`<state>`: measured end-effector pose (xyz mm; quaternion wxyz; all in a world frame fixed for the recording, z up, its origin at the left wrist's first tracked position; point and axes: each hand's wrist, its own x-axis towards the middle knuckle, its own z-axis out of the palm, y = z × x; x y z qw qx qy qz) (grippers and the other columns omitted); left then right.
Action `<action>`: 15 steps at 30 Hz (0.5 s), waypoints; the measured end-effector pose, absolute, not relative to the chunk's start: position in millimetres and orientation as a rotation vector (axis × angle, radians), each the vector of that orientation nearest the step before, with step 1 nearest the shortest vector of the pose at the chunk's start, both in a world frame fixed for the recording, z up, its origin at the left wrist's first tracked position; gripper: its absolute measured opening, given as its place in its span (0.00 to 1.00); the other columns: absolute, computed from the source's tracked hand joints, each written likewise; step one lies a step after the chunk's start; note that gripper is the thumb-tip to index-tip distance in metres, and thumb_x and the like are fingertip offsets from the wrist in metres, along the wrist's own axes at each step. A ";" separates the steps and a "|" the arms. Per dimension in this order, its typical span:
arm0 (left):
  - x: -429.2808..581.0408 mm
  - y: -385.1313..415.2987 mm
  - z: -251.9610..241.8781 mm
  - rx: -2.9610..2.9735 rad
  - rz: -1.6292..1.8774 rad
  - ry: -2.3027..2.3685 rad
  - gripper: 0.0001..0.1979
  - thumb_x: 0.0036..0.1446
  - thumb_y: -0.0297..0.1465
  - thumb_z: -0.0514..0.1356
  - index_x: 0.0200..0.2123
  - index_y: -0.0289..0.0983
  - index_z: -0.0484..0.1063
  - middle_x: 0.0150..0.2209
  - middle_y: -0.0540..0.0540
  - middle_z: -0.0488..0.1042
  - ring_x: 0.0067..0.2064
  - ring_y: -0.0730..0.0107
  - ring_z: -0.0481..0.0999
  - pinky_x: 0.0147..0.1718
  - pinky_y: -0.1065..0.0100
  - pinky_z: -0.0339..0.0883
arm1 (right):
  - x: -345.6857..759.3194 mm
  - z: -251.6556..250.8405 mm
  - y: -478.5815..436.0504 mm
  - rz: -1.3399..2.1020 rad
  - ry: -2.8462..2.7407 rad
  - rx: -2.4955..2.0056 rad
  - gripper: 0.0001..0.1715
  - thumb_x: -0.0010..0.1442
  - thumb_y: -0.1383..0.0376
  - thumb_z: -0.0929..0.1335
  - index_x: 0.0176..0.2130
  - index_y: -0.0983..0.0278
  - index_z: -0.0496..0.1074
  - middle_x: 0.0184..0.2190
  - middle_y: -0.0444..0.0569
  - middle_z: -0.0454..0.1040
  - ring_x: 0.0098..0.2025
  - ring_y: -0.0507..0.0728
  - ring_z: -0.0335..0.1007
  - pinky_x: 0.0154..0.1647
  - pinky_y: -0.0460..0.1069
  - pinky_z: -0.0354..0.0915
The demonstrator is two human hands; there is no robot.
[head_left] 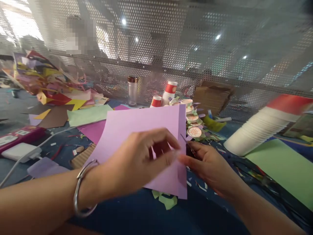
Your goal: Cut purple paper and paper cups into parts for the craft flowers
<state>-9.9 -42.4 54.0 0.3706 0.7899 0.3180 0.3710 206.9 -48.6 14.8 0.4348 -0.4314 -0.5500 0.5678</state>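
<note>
A sheet of light purple paper [141, 122] is in front of me, with a narrow strip folded along its right side. My left hand [149, 160], wearing a silver bangle [78, 192] at the wrist, reaches across the sheet. Its fingers are curled, and thumb and index fingertip meet at the paper near the fold, slightly blurred. My right hand [205, 160] is closed at the sheet's right edge around what looks like a pair of scissors [185, 139]. A thin metal blade points up and left; the handles are mostly hidden by the fingers. The right thumb touches the paper's edge.
Decorated paper cups [194, 132] stand beyond the sheet. A tilted stack of white cups [256, 132] is at right, near green paper [281, 166] and black cables or handles. Left are coloured scraps [56, 120] and a white charger [22, 152]. A bottle [132, 93] stands behind.
</note>
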 end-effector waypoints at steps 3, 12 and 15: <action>-9.7 -20.8 47.8 2.035 1.076 0.913 0.06 0.62 0.34 0.60 0.33 0.38 0.69 0.26 0.53 0.72 0.25 0.76 0.71 0.25 0.74 0.64 | 205.9 13.9 -47.9 1.336 -1.420 -1.124 0.17 0.52 0.62 0.78 0.42 0.61 0.78 0.42 0.49 0.80 0.43 0.60 0.77 0.50 0.55 0.70; 6.9 -13.7 -6.4 1.859 0.770 0.851 0.14 0.60 0.40 0.60 0.30 0.35 0.70 0.26 0.49 0.71 0.28 0.72 0.68 0.27 0.69 0.60 | 201.1 -1.6 -44.1 0.927 -1.598 -1.200 0.11 0.56 0.60 0.75 0.37 0.61 0.72 0.33 0.45 0.76 0.35 0.56 0.73 0.40 0.49 0.70; 9.9 -13.2 -11.4 1.792 0.670 0.840 0.15 0.60 0.42 0.60 0.32 0.35 0.73 0.28 0.49 0.72 0.31 0.71 0.69 0.30 0.68 0.62 | 201.6 -6.7 -42.5 0.755 -1.654 -1.287 0.11 0.59 0.58 0.73 0.36 0.61 0.71 0.31 0.45 0.74 0.33 0.55 0.71 0.35 0.49 0.68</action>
